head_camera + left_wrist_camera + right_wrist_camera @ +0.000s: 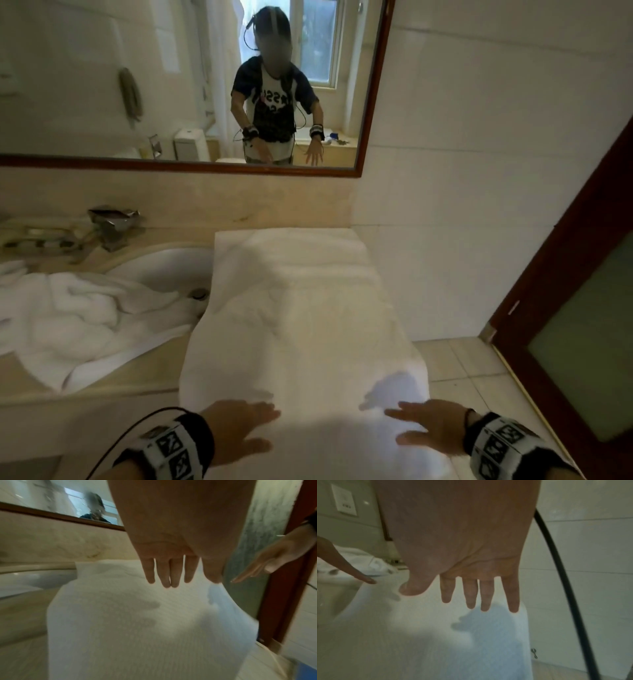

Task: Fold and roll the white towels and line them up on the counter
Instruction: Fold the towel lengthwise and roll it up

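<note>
While both hands hover flat, one long towel lies along the counter's right end.
One white towel (294, 308) stretches from the counter's (102, 387) back edge to over its front edge. The left hand (236, 428) and right hand (431, 431) are spread with straight fingers above its near end, holding nothing. One crumpled towel (75, 318) sits partly in the sink (164, 267).
</note>
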`<action>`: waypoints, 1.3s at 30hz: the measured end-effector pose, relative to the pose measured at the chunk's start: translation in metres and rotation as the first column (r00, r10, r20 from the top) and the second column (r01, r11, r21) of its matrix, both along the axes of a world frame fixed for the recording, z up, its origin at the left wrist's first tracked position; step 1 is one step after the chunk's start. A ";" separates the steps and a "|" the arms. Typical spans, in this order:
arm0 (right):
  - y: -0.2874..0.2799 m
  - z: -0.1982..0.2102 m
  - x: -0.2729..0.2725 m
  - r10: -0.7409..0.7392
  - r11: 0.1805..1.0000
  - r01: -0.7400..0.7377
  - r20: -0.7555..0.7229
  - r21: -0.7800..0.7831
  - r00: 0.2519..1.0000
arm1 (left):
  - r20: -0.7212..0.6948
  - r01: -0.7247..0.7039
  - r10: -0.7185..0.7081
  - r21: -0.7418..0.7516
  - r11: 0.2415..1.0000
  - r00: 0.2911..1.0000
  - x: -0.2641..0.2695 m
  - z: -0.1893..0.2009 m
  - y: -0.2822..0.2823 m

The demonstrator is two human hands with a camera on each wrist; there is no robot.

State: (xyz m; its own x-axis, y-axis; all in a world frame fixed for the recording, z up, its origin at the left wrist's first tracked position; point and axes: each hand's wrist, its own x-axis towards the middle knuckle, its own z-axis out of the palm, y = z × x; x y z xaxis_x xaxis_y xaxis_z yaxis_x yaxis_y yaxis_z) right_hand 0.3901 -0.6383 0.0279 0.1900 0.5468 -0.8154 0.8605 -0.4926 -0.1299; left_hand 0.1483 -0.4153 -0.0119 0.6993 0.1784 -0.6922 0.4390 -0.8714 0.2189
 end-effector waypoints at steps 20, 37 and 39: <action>0.351 -0.084 0.222 0.021 0.947 -0.093 0.229 0.307 0.973 | 0.093 -0.161 0.144 0.212 0.964 0.985 0.262 -0.040 0.264; 0.465 -0.081 0.280 0.002 0.865 -0.169 0.334 0.472 0.943 | 0.403 -0.622 0.483 0.378 0.685 0.777 0.279 -0.054 0.392; 0.465 -0.093 0.280 0.008 0.918 -0.116 0.274 0.380 0.962 | 0.451 -0.775 0.630 0.380 0.505 0.632 0.260 -0.056 0.403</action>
